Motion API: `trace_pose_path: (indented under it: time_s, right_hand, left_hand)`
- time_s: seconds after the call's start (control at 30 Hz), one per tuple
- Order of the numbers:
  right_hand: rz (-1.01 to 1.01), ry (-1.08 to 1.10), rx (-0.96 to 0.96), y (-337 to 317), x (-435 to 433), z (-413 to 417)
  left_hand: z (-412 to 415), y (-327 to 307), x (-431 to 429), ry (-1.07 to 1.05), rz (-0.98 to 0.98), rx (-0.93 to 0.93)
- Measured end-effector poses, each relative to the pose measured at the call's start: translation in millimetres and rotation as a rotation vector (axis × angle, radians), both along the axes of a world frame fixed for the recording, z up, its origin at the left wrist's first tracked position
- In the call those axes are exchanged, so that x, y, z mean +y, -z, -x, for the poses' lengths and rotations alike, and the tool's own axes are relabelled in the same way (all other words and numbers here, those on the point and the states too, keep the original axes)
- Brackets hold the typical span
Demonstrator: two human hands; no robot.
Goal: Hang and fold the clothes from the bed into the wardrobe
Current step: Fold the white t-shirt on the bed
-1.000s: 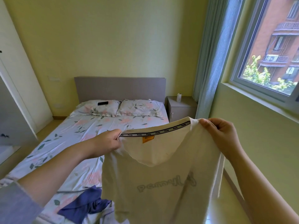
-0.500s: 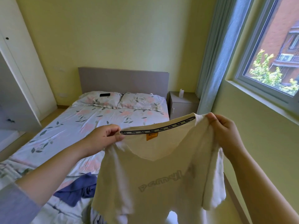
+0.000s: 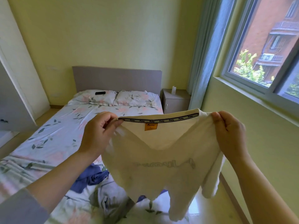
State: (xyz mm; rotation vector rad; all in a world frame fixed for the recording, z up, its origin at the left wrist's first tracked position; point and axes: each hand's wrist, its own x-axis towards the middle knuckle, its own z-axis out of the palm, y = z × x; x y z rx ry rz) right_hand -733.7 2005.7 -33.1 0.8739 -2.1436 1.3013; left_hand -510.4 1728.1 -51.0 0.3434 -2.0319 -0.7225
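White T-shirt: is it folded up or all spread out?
Spread out. The left hand and the right hand each pinch a top corner, and the white T-shirt hangs open in the air.

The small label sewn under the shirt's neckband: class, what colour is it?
The label is orange, clearest in the head view, against the cream shirt.

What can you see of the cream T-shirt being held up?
The T-shirt is cream, soft-looking fabric. Dark printed tape lines the neck, with an orange label below it. Faint grey lettering shows reversed on the chest. It hangs in the air near the foot of the bed, hem and a sleeve drooping. The left hand and right hand pinch its shoulders.
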Motion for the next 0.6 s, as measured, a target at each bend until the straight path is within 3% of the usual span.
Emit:
trace_pose_path:
  time_s: [0.13,0.33,0.6]
  right_hand:
    - [-0.011,0.063,-0.035,16,14,-47]
    - [0.062,0.039,-0.104,25,32,-102]
    - [-0.037,0.029,-0.074,30,48,-109]
  left_hand:
    - [-45,8,16,0.035,0.074,-0.085]
    - [-87,16,43,0.015,-0.012,-0.102]
    - [-115,13,34,0.153,-0.127,-0.193]
